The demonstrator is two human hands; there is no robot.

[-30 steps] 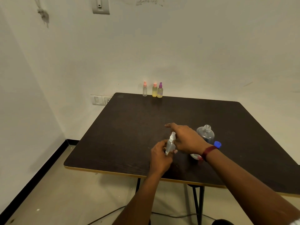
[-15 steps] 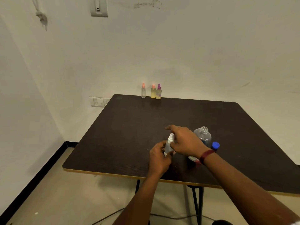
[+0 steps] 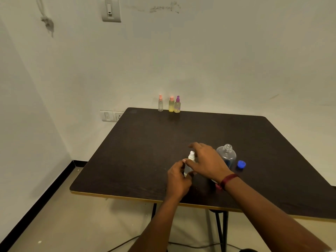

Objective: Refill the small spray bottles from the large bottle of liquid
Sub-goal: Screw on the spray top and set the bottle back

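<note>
Left hand (image 3: 179,179) grips small clear spray bottle with white sprayer head (image 3: 189,166), upright on dark table (image 3: 145,151) near front edge, steadying it. Right hand (image 3: 207,162) fingers spread loose over head, not clamped. Probably working it off. Large clear uncapped bottle (image 3: 226,156) just right, round blue cap (image 3: 241,164) beside it, so ready to pour.

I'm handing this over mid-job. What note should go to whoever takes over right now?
Left hand: grips the white-capped spray bottle upright on the table, near its front edge.
Right hand: open, fingers spread over that bottle's spray head, thumb at its neck.
Large bottle: uncapped, just right of the hands; blue cap lies beside it.
Far edge: three small bottles; two hold yellowish liquid, the left one looks empty.
Done: large bottle opened.
Left: the held bottle's fill level is unclear; check it, then refill the rest.
</note>
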